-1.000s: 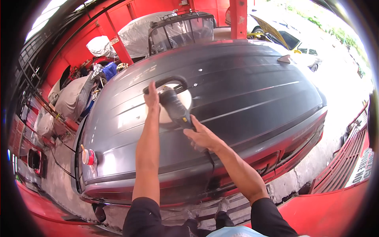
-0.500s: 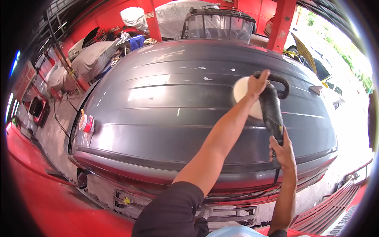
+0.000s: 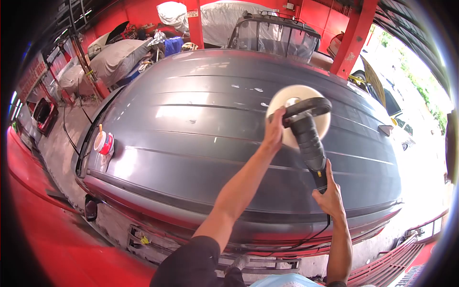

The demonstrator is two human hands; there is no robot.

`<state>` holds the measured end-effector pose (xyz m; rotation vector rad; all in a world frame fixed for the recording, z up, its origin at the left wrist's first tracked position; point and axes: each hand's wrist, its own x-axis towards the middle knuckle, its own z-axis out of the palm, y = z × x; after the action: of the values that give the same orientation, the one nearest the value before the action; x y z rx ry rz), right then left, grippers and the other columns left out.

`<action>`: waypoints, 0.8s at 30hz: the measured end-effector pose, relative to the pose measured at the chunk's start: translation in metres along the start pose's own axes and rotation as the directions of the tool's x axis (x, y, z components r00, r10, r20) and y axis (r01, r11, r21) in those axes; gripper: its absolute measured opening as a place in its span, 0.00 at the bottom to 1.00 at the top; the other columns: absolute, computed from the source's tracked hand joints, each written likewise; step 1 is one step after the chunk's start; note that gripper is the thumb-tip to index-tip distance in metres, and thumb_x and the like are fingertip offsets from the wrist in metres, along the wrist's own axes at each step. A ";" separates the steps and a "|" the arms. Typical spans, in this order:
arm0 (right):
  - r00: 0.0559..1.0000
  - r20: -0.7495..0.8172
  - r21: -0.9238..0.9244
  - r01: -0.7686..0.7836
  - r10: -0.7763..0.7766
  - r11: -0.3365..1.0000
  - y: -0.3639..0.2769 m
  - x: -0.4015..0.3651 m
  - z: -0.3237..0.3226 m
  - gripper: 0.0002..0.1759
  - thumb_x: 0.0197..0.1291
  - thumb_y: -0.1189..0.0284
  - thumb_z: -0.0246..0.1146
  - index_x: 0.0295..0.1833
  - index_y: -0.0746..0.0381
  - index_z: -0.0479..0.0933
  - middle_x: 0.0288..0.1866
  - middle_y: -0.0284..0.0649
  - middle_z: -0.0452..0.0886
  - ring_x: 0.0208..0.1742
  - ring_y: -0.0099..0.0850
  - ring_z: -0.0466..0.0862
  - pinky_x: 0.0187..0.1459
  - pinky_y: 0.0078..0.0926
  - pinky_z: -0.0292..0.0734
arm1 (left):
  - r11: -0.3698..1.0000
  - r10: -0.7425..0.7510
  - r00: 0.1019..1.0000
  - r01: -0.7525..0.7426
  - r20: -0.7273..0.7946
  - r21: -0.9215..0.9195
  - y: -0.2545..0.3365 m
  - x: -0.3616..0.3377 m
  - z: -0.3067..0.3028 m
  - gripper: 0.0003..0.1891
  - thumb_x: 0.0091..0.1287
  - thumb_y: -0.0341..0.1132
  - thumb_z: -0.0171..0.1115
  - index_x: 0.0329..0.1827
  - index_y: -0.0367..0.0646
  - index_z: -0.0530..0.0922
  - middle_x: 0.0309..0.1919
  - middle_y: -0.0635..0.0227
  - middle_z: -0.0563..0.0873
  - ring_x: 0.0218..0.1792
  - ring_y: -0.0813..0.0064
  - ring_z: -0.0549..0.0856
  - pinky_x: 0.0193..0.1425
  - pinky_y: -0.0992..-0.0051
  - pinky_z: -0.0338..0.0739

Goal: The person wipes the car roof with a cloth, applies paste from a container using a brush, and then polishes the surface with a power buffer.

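A black polisher [image 3: 310, 143] with a round cream pad [image 3: 291, 97] lies against the dark grey vehicle roof [image 3: 229, 143], right of its middle. My left hand [image 3: 275, 128] is closed round the left end of the polisher's curved front handle. Further back on the body, near the cord end, my right hand [image 3: 330, 191] grips the tool. Small white smears [image 3: 258, 90] mark the roof just left of the pad. The pad looks slightly blurred, and its underside is hidden.
A white and red tub [image 3: 103, 143] with a stick in it stands at the roof's left edge. Behind the roof are a red pillar [image 3: 355, 43] and a dark vehicle [image 3: 272, 36]. The black cord [image 3: 313, 235] hangs over the near edge.
The polisher and both hands have moved left across the roof. The pad now shows more fully, with its front handle across it. The view has shifted slightly.
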<state>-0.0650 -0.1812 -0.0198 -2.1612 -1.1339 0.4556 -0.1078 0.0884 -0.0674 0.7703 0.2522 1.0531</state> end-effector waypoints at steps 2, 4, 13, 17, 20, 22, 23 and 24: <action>0.999 0.032 -0.004 0.029 -0.029 1.000 -0.014 0.007 0.012 0.56 0.50 0.75 0.62 0.84 0.51 0.43 0.49 0.55 0.86 0.38 0.45 0.88 0.47 0.39 0.79 | 0.996 0.068 0.997 -0.071 -0.044 -0.049 0.017 -0.002 -0.036 0.18 0.70 0.50 0.59 0.44 0.43 0.84 0.39 0.74 0.82 0.46 0.78 0.76 0.58 0.74 0.66; 0.985 0.101 0.032 0.135 -0.137 0.990 -0.029 0.017 0.030 0.56 0.50 0.75 0.62 0.84 0.49 0.43 0.49 0.55 0.86 0.38 0.47 0.87 0.48 0.40 0.79 | 0.990 0.137 0.990 -0.136 -0.036 0.023 0.046 -0.004 -0.071 0.16 0.72 0.49 0.57 0.44 0.44 0.80 0.39 0.74 0.79 0.45 0.78 0.75 0.55 0.73 0.66; 0.912 0.266 0.035 0.315 -0.312 0.949 -0.132 0.050 0.121 0.55 0.50 0.72 0.62 0.84 0.52 0.43 0.47 0.57 0.85 0.44 0.53 0.87 0.49 0.43 0.78 | 0.934 0.357 0.869 -0.327 -0.343 0.143 0.177 -0.019 -0.171 0.18 0.69 0.50 0.59 0.34 0.42 0.81 0.32 0.72 0.81 0.40 0.80 0.76 0.51 0.75 0.69; 0.881 0.347 0.073 0.316 -0.321 0.946 -0.183 0.062 0.163 0.54 0.50 0.72 0.61 0.84 0.55 0.43 0.42 0.60 0.85 0.43 0.56 0.86 0.48 0.45 0.79 | 0.865 0.474 0.791 -0.337 -0.386 0.372 0.238 -0.028 -0.205 0.21 0.70 0.50 0.59 0.45 0.37 0.83 0.37 0.68 0.83 0.42 0.77 0.79 0.52 0.76 0.72; 0.854 0.350 0.080 0.382 -0.385 0.921 -0.210 0.068 0.198 0.54 0.50 0.72 0.61 0.83 0.57 0.43 0.40 0.61 0.84 0.43 0.58 0.86 0.49 0.48 0.78 | 0.823 0.542 0.767 -0.402 -0.344 0.402 0.258 -0.004 -0.286 0.18 0.77 0.48 0.50 0.51 0.41 0.76 0.41 0.66 0.81 0.44 0.74 0.80 0.55 0.72 0.74; 0.839 0.319 0.059 0.446 -0.440 0.893 -0.224 0.071 0.219 0.54 0.51 0.72 0.61 0.83 0.58 0.43 0.39 0.62 0.84 0.42 0.60 0.85 0.50 0.50 0.78 | 0.832 0.552 0.729 -0.444 -0.405 0.333 0.273 0.005 -0.326 0.17 0.77 0.49 0.50 0.46 0.43 0.75 0.33 0.70 0.80 0.37 0.76 0.80 0.48 0.73 0.75; 0.832 0.354 0.072 0.430 -0.426 0.900 -0.231 0.073 0.227 0.55 0.50 0.72 0.61 0.83 0.58 0.42 0.39 0.65 0.84 0.43 0.61 0.85 0.51 0.49 0.77 | 0.821 0.559 0.747 -0.438 -0.361 0.366 0.287 -0.001 -0.319 0.17 0.77 0.49 0.51 0.45 0.43 0.75 0.32 0.70 0.79 0.36 0.76 0.80 0.47 0.73 0.75; 0.825 0.388 0.084 0.413 -0.411 0.907 -0.236 0.073 0.233 0.55 0.49 0.72 0.61 0.83 0.58 0.42 0.39 0.67 0.83 0.45 0.62 0.85 0.51 0.48 0.76 | 0.810 0.561 0.765 -0.431 -0.316 0.397 0.302 -0.008 -0.311 0.17 0.77 0.49 0.51 0.44 0.43 0.75 0.30 0.71 0.78 0.34 0.77 0.80 0.46 0.73 0.75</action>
<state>-0.2971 0.0669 -0.0293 -1.7871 -1.7798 0.7114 -0.4845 0.3020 -0.0873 0.9059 0.6134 1.7325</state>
